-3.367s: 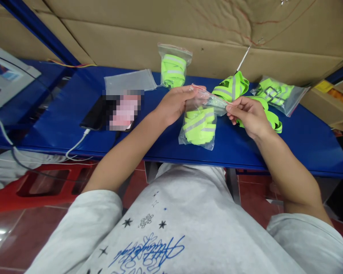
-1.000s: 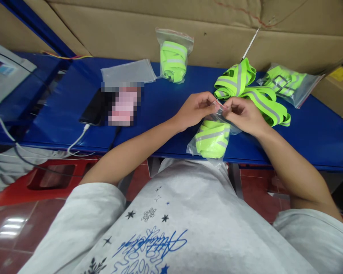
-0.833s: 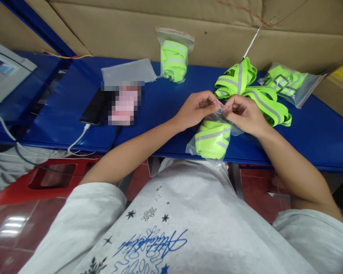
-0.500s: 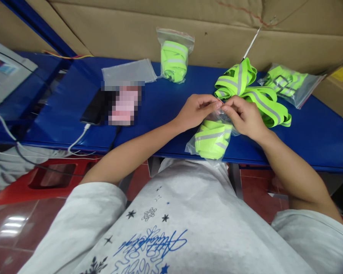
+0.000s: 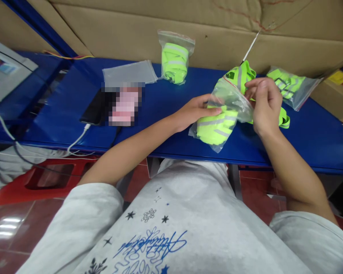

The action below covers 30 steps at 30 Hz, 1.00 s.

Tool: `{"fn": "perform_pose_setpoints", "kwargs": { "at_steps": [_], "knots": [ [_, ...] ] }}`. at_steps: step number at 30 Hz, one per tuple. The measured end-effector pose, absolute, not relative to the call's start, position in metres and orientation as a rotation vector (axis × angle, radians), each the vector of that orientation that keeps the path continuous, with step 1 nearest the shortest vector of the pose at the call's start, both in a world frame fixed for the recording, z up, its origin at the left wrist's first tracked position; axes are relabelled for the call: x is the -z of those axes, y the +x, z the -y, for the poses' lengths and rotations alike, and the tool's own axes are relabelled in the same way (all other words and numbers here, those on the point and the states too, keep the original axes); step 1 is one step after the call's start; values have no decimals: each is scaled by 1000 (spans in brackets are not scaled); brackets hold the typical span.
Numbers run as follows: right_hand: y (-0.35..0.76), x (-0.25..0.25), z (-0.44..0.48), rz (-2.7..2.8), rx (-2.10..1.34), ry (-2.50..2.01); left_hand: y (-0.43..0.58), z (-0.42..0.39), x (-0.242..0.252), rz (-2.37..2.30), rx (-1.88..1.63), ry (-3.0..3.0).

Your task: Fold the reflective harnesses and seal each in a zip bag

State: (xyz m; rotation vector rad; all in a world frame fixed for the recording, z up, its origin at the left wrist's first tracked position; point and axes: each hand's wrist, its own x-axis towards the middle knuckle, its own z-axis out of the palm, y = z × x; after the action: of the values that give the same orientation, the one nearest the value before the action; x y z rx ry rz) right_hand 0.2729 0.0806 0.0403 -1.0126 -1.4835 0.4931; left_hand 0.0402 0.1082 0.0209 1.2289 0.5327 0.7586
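Note:
A clear zip bag point(image 5: 227, 99) with a folded neon-yellow reflective strap point(image 5: 214, 129) inside lies tilted on the blue table point(image 5: 171, 114). My right hand point(image 5: 264, 104) pinches the bag's upper right corner and holds it lifted. My left hand point(image 5: 196, 112) has its fingers stretched along the bag's left side, touching it. A loose neon strap point(image 5: 240, 78) lies behind the bag, partly hidden by my right hand.
A bagged strap point(image 5: 175, 61) leans on the cardboard wall point(image 5: 217, 34). Another bagged strap point(image 5: 290, 85) lies at the right. An empty clear bag point(image 5: 130, 72) and a phone point(image 5: 95, 108) on a white cable point(image 5: 77, 144) lie at the left.
Both hands had been pinched together at the bag's mouth. Now my right hand has moved up and right with the bag's corner, and my left fingers have flattened against the bag.

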Motion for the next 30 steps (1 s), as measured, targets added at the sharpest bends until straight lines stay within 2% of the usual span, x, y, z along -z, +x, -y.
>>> {"fn": "perform_pose_setpoints", "kwargs": {
  "at_steps": [6,15,21,26,30],
  "knots": [
    [274,-35,-80,1519,-918,-1004,37,-120,-17,-537,-973,1180],
    [274,-34,-81,1533,-799,-1050,38,-119,-17,-512,-913,1176],
    [272,-30,-81,1563,-957,-1083,37,-118,-19,-536,-946,1136],
    [271,-25,-79,1684,-1108,-1086,31,-122,-22,-661,-1050,1093],
    [272,-18,-81,1793,-1099,-1143,28,-141,-19,-686,-1236,1216]
  ]
}}
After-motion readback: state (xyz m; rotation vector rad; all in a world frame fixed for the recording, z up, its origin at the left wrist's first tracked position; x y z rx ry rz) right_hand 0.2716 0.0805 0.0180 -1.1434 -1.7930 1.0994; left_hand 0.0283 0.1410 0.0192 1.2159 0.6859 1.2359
